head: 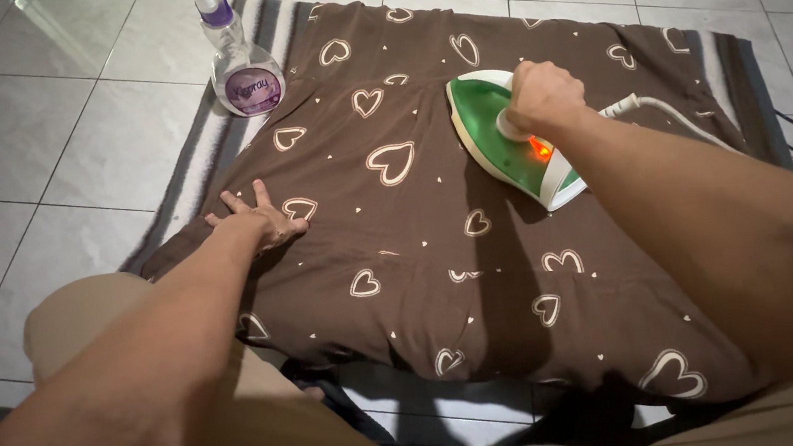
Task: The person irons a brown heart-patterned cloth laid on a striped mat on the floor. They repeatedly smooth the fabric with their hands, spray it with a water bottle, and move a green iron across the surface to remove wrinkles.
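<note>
The right hand (543, 99) is clamped on the handle of a green-and-white steam iron (506, 144), pressing the upper middle of a brown heart-print cloth (440, 248) spread on a striped mat on the floor. The left hand (260, 220) lies flat, fingers spread, pinning the cloth's left edge. Creases near the front edge suggest ironing is only partly done.

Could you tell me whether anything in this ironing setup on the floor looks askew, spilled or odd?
Nothing is spilled or damaged. The brown heart-print cloth lies slightly rumpled at its near edge, and the spray bottle stands upright close to its far corner. The iron sits flat under the right hand.
</note>
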